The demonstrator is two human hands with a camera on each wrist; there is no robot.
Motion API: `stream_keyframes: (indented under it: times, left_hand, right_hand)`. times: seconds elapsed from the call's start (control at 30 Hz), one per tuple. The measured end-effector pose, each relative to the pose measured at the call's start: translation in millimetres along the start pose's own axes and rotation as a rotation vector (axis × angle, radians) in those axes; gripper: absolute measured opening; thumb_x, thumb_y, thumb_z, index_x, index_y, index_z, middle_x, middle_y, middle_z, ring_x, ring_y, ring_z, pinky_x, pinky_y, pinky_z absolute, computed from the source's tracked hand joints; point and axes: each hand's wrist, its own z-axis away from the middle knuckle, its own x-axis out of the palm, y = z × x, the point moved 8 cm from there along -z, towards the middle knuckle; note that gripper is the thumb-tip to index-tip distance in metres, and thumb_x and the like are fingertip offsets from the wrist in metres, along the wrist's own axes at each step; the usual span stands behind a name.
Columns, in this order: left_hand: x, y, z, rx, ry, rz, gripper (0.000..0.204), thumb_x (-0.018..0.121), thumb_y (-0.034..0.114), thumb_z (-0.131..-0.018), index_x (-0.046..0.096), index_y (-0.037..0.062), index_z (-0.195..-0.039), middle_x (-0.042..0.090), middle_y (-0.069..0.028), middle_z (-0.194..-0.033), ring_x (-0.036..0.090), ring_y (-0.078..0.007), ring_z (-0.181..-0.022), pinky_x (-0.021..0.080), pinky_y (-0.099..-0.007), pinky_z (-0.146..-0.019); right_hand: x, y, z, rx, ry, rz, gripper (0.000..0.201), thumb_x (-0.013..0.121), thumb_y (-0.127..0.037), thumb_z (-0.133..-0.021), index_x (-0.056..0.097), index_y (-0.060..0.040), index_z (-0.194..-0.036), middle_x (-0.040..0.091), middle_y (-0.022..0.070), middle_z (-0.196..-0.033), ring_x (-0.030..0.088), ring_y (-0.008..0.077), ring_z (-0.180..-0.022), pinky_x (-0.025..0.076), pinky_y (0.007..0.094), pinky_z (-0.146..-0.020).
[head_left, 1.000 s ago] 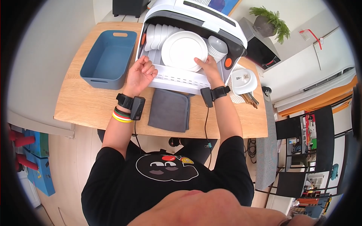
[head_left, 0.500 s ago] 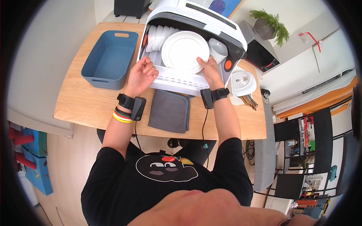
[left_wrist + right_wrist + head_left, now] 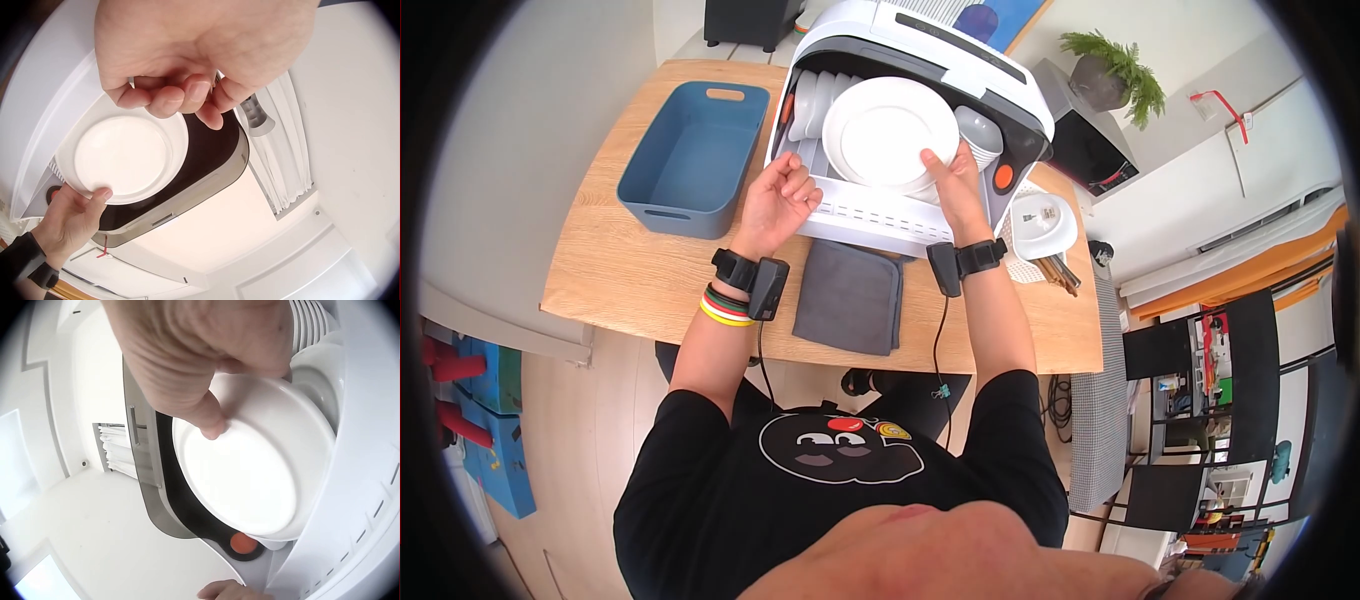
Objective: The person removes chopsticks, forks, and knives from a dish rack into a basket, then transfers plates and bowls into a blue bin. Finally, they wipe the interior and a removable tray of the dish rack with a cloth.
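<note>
In the head view, my right hand pinches a round white plate at its lower right rim, thumb on the face and fingers behind it. The plate leans inside an open white countertop dishwasher, its face toward me. My left hand hovers by the left of the dishwasher's front edge, fingers loosely curled with nothing in them. The left wrist view shows those curled fingers above the plate. Small white dishes stand in a row left of the plate; stacked white bowls sit at its right.
A blue plastic bin stands on the table left of the dishwasher. In front lies a folded grey cloth. To the right, a white basket holds a white container and several utensils. The dishwasher's tinted lid is raised.
The plate has come slightly up and toward me in my right hand, looking larger and covering more of the dishes and bowls beside it. My left hand has hardly moved.
</note>
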Motion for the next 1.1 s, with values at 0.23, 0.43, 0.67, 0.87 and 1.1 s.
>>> stream_keyframes:
  times: [0.23, 0.43, 0.67, 0.87, 1.1]
  left_hand:
    - [-2.9, -0.2, -1.4, -0.011, -0.057, 0.003, 0.021, 0.039, 0.021, -0.098, 0.049, 0.0093, -0.083, 0.033, 0.0025, -0.057, 0.037, -0.0116, -0.057, 0.038, -0.0272, -0.068]
    - [-2.1, -1.0, -1.6, -0.015, -0.076, 0.008, 0.021, 0.039, 0.022, -0.098, 0.049, 0.0097, -0.083, 0.032, 0.0026, -0.057, 0.036, -0.0114, -0.057, 0.037, -0.0268, -0.068]
    - [-3.4, -0.1, -1.5, -0.016, -0.068, -0.003, 0.022, 0.037, 0.021, -0.098, 0.049, 0.0099, -0.083, 0.031, 0.0027, -0.058, 0.034, -0.011, -0.056, 0.035, -0.0265, -0.066]
    - [-1.9, -1.2, -1.1, -0.012, -0.04, -0.011, 0.021, 0.039, 0.021, -0.098, 0.049, 0.0097, -0.083, 0.029, 0.003, -0.058, 0.031, -0.0099, -0.055, 0.033, -0.0256, -0.065]
    - [-2.3, -0.9, -1.7, -0.011, -0.049, -0.028, 0.023, 0.037, 0.022, -0.099, 0.049, 0.0096, -0.083, 0.029, 0.0026, -0.058, 0.031, -0.0104, -0.056, 0.035, -0.0263, -0.066]
  right_hand:
    - [6.8, -32.4, 11.1, -0.061, -0.046, 0.116, 0.033, 0.064, -0.003, -0.083, 0.046, 0.0009, -0.111, 0.059, 0.0112, -0.108, 0.057, 0.0131, -0.098, 0.046, 0.0258, -0.085]
    - [13.8, -67.9, 40.6, -0.174, -0.112, 0.312, 0.031, 0.066, -0.006, -0.083, 0.046, 0.0006, -0.106, 0.059, 0.0088, -0.101, 0.056, 0.0121, -0.093, 0.046, 0.026, -0.081]
    - [-7.4, -118.1, 109.2, -0.225, -0.106, 0.624, 0.029, 0.069, -0.007, -0.08, 0.05, -0.0022, -0.1, 0.059, 0.0056, -0.092, 0.056, 0.0119, -0.086, 0.046, 0.0261, -0.074]
    - [-69.3, -192.2, 152.1, -0.4, 0.236, 0.74, 0.032, 0.069, -0.004, -0.08, 0.05, -0.0018, -0.106, 0.058, 0.0048, -0.096, 0.056, 0.0131, -0.091, 0.044, 0.0254, -0.08]
    - [-166.0, -244.0, 157.3, -0.55, 0.807, 0.728, 0.037, 0.068, -0.019, -0.084, 0.05, 0.0043, -0.106, 0.06, 0.0112, -0.098, 0.057, 0.0137, -0.087, 0.046, 0.0261, -0.075]
